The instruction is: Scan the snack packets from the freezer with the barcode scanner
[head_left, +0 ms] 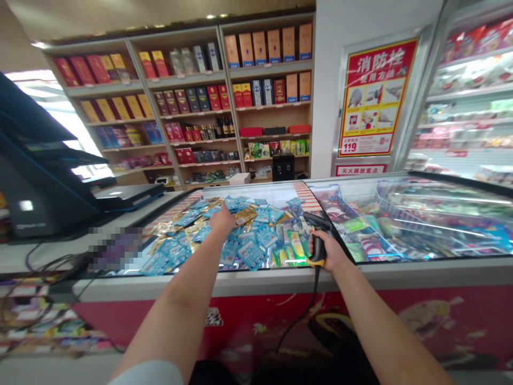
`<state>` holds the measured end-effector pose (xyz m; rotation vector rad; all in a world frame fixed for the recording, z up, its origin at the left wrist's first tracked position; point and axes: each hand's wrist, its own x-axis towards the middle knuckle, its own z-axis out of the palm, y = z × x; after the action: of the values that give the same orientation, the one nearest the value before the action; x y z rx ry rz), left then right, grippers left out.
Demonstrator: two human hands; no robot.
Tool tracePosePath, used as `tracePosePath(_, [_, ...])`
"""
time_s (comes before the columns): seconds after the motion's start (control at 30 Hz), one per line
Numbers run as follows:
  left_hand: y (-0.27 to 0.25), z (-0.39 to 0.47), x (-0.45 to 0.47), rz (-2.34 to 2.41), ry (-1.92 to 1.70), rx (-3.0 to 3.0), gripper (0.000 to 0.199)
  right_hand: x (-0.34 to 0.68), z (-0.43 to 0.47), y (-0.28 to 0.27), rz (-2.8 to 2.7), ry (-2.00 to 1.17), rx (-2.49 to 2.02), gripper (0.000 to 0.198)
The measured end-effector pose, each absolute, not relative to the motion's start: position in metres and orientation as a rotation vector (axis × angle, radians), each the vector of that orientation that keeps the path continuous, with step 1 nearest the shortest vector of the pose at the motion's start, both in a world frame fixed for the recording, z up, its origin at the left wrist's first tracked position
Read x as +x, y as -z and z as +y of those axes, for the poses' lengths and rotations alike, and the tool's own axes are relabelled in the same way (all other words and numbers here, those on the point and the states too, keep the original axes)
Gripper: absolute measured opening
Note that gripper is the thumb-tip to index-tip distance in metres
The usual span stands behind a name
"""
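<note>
My right hand (pixel 329 251) is wrapped round the handle of a black and yellow barcode scanner (pixel 318 248), whose head points left over the freezer and whose cable hangs down the front. My left hand (pixel 223 219) reaches in among many small flat packets, its fingers curled and mostly hidden from me. Whatever it may hold is not visible. Blue packets (pixel 250 251) and gold packets (pixel 245 215) lie loosely spread over the glass top of the chest freezer (pixel 256 280). Green and yellow wrapped goods (pixel 295 245) show beneath the glass, left of the scanner.
On the left stands a dark checkout terminal (pixel 44 176) beside a flat black scale (pixel 130 195), with loose cables (pixel 52 262) below. A second freezer section (pixel 404 224) extends right. Shelves of boxes (pixel 188 101) line the back wall near a red poster (pixel 377 96).
</note>
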<state>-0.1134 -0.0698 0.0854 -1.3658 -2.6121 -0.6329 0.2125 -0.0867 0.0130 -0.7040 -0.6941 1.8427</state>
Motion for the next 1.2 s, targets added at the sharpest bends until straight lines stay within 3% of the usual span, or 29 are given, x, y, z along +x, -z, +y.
tracePosePath(0.2, [-0.070,-0.067,-0.104,-2.246,0.545,-1.297,0.037,0.211,-0.090,-0.017,-0.651,-1.844,-0.738,0.007])
tracePosePath(0.6, [-0.060,-0.009,-0.030,-1.784,0.592,-1.942,0.037,0.209,-0.088,-0.013,-0.582,-1.796,-0.758,0.012])
tracePosePath(0.9, [-0.037,0.082,0.052,-2.042,0.327,-2.219,0.052,0.206,-0.087,-0.014,-0.475,-1.737,-0.745,0.018])
tracePosePath(1.2, [-0.034,0.127,0.060,-2.403,0.399,-1.984,0.051,0.203,-0.086,-0.012,-0.453,-1.724,-0.715,0.020])
